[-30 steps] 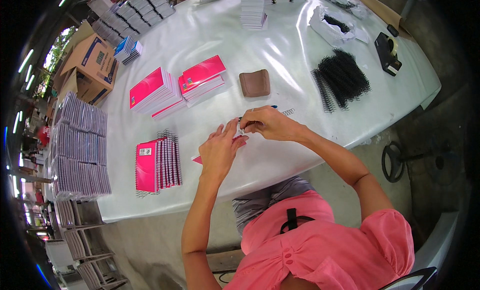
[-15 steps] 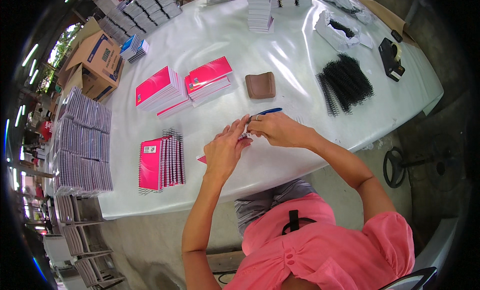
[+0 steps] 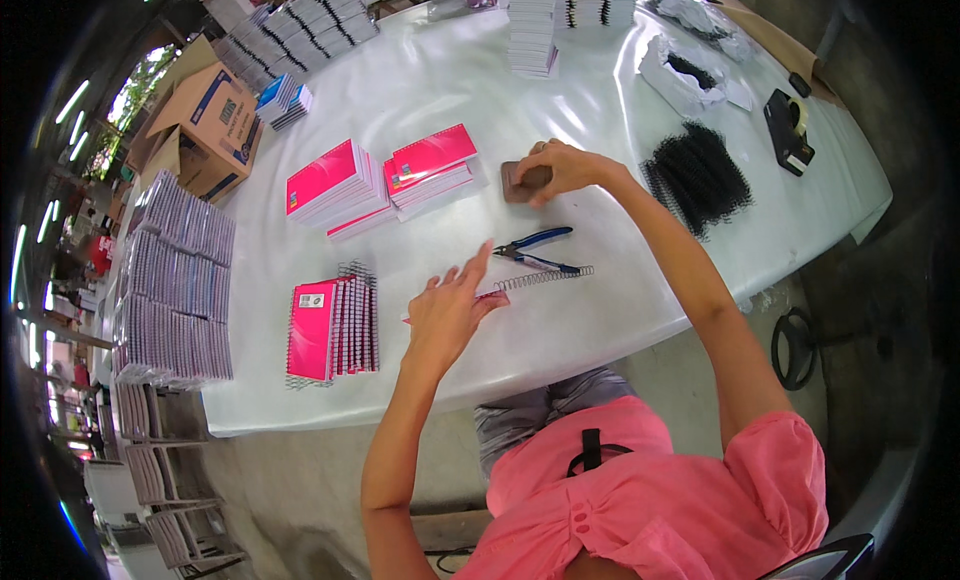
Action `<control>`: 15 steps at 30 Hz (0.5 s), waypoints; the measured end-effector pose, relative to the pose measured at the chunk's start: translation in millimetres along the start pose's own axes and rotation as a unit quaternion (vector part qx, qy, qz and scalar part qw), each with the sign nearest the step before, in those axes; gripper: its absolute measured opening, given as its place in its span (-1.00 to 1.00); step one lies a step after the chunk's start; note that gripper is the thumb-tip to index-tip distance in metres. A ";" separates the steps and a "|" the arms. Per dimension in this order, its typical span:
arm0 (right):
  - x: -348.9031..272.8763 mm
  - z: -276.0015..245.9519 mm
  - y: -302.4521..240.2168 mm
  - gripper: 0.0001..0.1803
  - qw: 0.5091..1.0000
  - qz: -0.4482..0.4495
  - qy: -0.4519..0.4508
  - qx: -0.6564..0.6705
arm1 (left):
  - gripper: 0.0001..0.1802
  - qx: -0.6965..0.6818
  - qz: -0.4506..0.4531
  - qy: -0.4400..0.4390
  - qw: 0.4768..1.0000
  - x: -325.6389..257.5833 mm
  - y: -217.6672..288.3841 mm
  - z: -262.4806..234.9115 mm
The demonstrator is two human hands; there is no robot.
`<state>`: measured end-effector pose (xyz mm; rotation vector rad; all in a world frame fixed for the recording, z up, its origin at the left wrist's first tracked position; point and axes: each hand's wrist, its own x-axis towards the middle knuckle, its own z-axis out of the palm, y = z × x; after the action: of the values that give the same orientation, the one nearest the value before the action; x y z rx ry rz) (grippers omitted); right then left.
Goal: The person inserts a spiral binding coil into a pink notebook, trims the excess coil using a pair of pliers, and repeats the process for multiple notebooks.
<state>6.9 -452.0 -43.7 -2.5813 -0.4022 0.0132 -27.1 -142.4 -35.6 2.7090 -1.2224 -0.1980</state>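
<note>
My left hand (image 3: 447,308) lies with its fingers spread over a pink notebook (image 3: 497,297), hiding most of it. A thin spiral coil (image 3: 550,278) sticks out to the right from the notebook's edge. Just beyond the coil rest blue-handled pliers (image 3: 543,237), their jaws pointing toward my left fingers. Farther out, my right hand (image 3: 562,170) has its fingers curled around a brown, cushion-like block (image 3: 520,184), which still sits on the table.
Two pink notebook stacks (image 3: 322,180) (image 3: 432,162) stand beyond my left hand; coil-bound pink notebooks (image 3: 312,332) lie left. Black coils (image 3: 697,178) and a tape dispenser (image 3: 787,135) are at right. Wrapped notebooks (image 3: 175,280) and a cardboard box (image 3: 215,130) line the left edge.
My right hand has let go of the pliers beside my left hand and reached away to the brown block. The pliers now lie on the table, and the coil shows.
</note>
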 end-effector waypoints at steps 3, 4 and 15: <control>1.5 -10.5 -24.2 -0.47 0.944 -0.005 -0.125 0.306 | -0.07 0.036 -0.012 0.125 0.991 -7.9 -18.6 14.6; 3.5 -2.4 -31.4 -0.47 0.943 -0.006 -0.127 0.308 | -0.05 0.045 -0.030 0.110 0.992 -7.5 -22.9 18.4; 15.3 31.6 -40.4 -0.39 0.918 -0.022 -0.213 0.335 | 0.11 -0.018 -0.048 0.122 0.991 -1.1 -31.5 11.9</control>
<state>7.4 -398.8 -49.7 -1.8709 -0.5041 0.6008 -7.1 -122.2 -53.5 2.6657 -1.0110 0.0970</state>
